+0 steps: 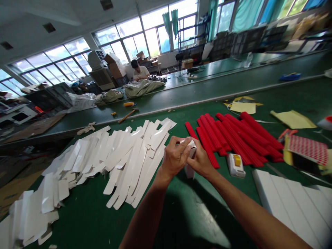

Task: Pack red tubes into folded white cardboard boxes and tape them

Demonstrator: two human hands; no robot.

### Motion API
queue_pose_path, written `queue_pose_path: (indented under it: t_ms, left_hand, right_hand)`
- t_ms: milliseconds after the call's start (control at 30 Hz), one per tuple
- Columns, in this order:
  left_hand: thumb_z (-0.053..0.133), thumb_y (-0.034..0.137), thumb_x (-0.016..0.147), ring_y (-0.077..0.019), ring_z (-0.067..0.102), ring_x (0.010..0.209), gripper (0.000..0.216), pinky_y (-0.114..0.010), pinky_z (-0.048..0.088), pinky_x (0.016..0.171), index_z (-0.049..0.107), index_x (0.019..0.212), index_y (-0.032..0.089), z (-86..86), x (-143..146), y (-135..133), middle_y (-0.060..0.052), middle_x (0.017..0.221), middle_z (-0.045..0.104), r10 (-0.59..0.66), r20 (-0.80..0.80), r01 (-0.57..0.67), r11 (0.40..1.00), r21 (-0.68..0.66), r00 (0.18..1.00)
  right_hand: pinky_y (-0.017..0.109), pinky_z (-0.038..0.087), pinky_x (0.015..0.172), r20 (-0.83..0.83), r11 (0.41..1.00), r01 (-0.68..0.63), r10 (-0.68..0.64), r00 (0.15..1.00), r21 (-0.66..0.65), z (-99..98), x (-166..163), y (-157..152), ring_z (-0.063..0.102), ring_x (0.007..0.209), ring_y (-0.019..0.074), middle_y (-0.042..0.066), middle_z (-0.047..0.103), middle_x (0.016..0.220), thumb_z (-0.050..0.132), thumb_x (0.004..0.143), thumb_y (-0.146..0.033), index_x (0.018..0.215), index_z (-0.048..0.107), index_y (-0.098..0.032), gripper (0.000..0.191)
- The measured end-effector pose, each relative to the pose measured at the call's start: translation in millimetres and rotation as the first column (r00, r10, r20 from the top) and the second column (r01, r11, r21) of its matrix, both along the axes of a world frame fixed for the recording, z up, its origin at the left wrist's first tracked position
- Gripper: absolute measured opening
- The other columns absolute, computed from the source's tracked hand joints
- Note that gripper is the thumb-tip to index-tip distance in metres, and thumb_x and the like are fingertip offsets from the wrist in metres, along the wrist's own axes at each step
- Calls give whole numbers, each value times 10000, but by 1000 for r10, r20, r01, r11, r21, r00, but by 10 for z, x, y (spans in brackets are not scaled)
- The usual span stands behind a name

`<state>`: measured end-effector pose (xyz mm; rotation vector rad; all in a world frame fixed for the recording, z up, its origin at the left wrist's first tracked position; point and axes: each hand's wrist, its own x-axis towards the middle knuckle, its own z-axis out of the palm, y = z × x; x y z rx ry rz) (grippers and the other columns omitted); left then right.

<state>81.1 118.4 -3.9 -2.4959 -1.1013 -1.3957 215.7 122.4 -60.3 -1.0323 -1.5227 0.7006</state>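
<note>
A narrow white box [190, 172] stands on end over the green table, gripped near its top by both hands. My left hand [174, 156] has its fingers closed at the box's upper end, and my right hand [200, 159] wraps round the other side. The fingers partly hide the box top. To the left lie many flat, unfolded white cartons [135, 159] in overlapping rows. Just beyond my right hand lie red ribbed tubes [230, 136] in a loose pile.
A white tape dispenser [235, 166] sits right of my hands, with closed white boxes [290, 200] nearer me. Farther right are a red-dotted sheet [308, 148] and yellow paper [293, 119]. A hammer [127, 116] lies beyond the cartons. Another person [140, 72] sits at the far table.
</note>
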Motion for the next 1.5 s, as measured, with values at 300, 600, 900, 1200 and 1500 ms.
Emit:
queue_pose_path:
  t_ms: [300,600,900,1200,1500]
  left_hand:
    - [449,186,964,-223,603,1215,288,-400,514,1058,629,1179,122,87,-19,-20,-144,1233,662,-93,-152,105,992,74,984]
    - [474,145,939,-227,581,1254,325,-422,486,1096,599,1236,99,-26,0,7,-136,1265,664,-38,-237,79,983,168,971]
    - [439,135,937,-250,515,1318,394,-450,494,1079,562,1311,137,-94,64,-10,-127,1338,616,15,-289,37,984,172,957]
    - [506,106,904,-265,582,1169,401,-457,534,989,587,1292,166,-157,103,-18,-123,1324,627,26,-238,18,983,181,971]
    - [520,99,893,-262,584,1164,402,-452,531,988,590,1284,158,-185,169,-64,-131,1306,637,-3,-182,35,984,176,983]
  right_hand:
    - [416,516,910,3,991,-135,135,991,-12,6,43,47,648,1043,284,99,666,1117,673,727,-254,1346,406,-193,677]
    - [383,492,973,-17,971,-227,229,973,77,37,74,101,628,1082,269,78,639,1181,700,705,-223,1218,498,-231,552]
    - [397,485,997,-4,959,-266,268,963,102,40,137,145,610,1100,259,82,621,1214,707,734,-291,1302,504,-217,608]
    - [428,509,893,55,742,591,-608,792,-317,-826,1089,-196,625,929,239,139,637,1121,614,771,-475,1244,535,-138,586]
    - [388,525,648,93,429,619,-770,631,-658,-1585,1773,-315,606,666,231,21,590,676,743,661,-374,785,617,-172,268]
